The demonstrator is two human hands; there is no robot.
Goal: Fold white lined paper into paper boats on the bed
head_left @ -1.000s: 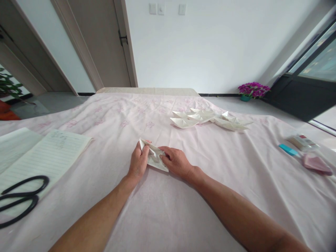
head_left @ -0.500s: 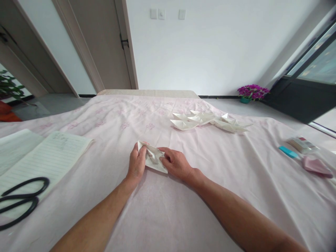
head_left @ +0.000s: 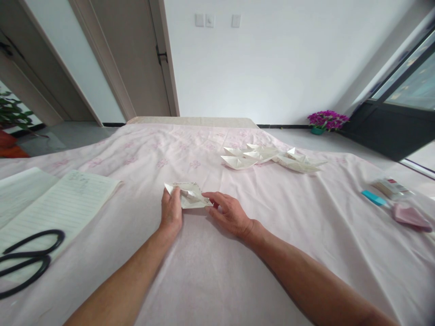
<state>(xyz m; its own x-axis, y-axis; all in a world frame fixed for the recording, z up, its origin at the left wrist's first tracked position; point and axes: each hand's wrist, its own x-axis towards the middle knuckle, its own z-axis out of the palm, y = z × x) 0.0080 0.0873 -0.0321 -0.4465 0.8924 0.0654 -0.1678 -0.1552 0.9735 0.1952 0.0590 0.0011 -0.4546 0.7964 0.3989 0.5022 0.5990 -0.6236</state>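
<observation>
A partly opened, folded piece of white paper with pointed ends is between my hands, over the middle of the bed-like cloth surface. My left hand is closed on its left end, thumb on the near side. At the right corner is my right hand, its thumb and index finger round the paper's tip and the other fingers curled loosely. Beyond them several white paper boats stand grouped at the back right.
A lined notebook lies at the left, with black-handled scissors on it. At the right are a blue object, a clear packet and a pink cloth-like item. The pink flowered cloth is wrinkled.
The folded paper has shifted left and slightly away, turning more level, and its hollow side shows wider. My left hand moved left with it; my right hand's fingers have loosened and spread a little.
</observation>
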